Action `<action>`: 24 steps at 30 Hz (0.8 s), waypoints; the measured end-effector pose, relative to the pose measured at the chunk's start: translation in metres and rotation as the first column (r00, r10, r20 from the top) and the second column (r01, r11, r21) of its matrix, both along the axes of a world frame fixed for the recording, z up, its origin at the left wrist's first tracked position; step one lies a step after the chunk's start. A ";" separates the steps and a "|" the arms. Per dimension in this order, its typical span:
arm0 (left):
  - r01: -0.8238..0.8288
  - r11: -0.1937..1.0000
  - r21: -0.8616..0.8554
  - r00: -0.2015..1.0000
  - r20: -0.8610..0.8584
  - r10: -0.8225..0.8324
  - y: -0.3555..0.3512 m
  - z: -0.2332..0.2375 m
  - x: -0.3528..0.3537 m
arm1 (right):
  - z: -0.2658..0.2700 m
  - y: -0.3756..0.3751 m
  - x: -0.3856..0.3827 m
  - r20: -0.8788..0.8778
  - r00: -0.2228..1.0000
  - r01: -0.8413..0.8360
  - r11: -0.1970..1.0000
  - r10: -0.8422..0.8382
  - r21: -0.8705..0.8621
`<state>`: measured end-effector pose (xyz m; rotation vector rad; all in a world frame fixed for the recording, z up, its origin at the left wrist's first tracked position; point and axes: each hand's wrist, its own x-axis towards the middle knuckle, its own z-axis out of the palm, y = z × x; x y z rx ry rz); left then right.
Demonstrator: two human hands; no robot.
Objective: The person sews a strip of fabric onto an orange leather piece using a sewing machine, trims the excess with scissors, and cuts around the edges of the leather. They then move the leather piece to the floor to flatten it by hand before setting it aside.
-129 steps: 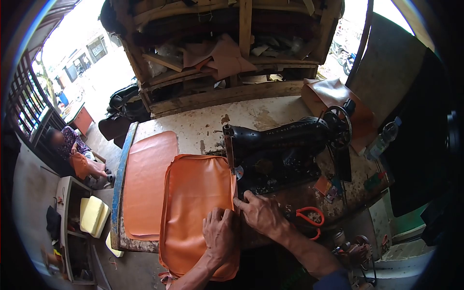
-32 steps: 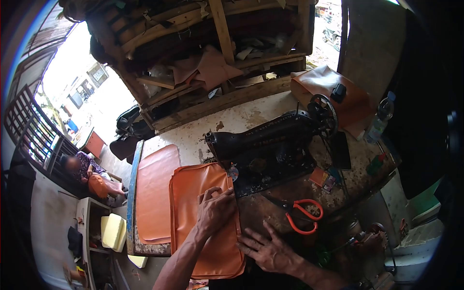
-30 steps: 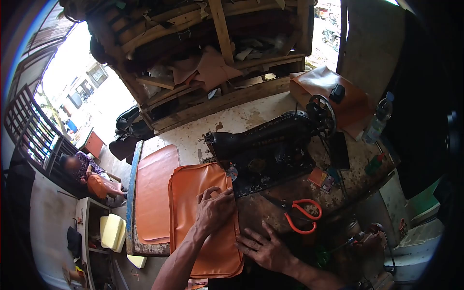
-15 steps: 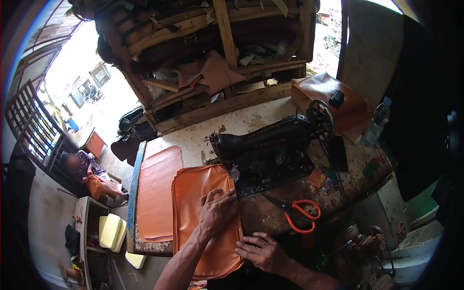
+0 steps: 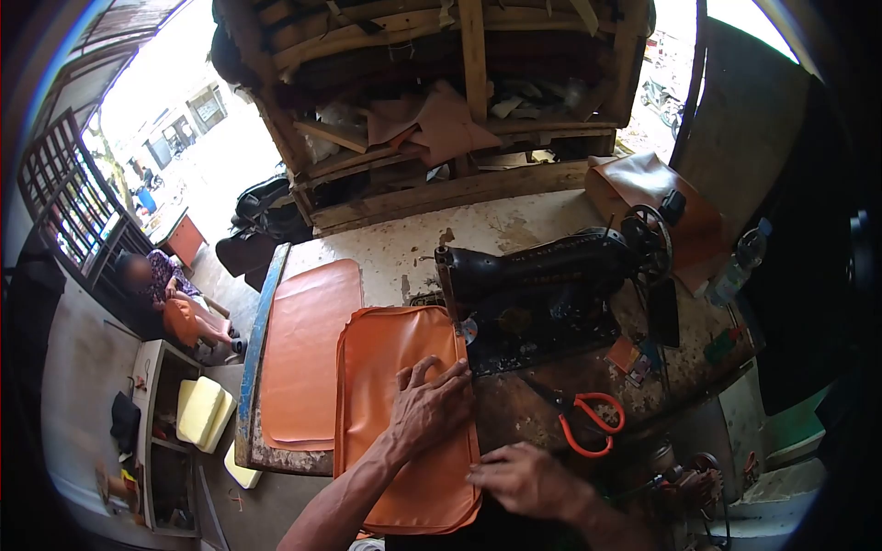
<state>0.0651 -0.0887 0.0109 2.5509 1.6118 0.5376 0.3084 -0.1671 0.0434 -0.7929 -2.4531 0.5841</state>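
Note:
A padded-looking orange leatherette piece (image 5: 381, 358) with a stitched, raised rim lies at the front of the table, its right edge by the needle end of a black sewing machine (image 5: 542, 294). My left hand (image 5: 429, 410) rests on top of it near that edge, fingers apart and slightly bent. At the lower right edge, my right hand (image 5: 528, 479) has its fingertips drawn together on the rim; motion blurs it a little. A flat orange sheet (image 5: 308, 358) lies to the left. Scissors with orange handles (image 5: 593, 425) are right of the piece.
A plastic bottle (image 5: 740, 262) and folded brown leatherette (image 5: 657, 188) are at the table's right end. Behind the table stands a wooden frame (image 5: 473, 64) holding scraps. Yellow foam blocks (image 5: 204, 413) sit at the left, near a seated person (image 5: 175, 294).
The view has shifted, so the table appears farther right. My right hand's spread fingers have drawn together at the piece's edge. My left hand stays on the piece.

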 end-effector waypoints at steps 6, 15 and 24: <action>0.008 1.000 -0.018 0.999 0.049 -0.007 -0.001 0.000 0.002 | 0.019 0.120 -0.002 -0.142 0.894 0.435 0.899 -0.426 0.040; 0.036 0.999 -0.025 0.992 0.121 -0.033 0.006 -0.010 -0.003 | 0.003 0.150 -0.010 -0.115 0.812 0.561 0.820 -0.572 -0.112; 0.006 1.000 -0.005 0.994 0.109 -0.005 0.016 -0.015 -0.001 | 0.010 0.158 -0.006 0.006 0.787 0.614 0.783 -0.617 -0.095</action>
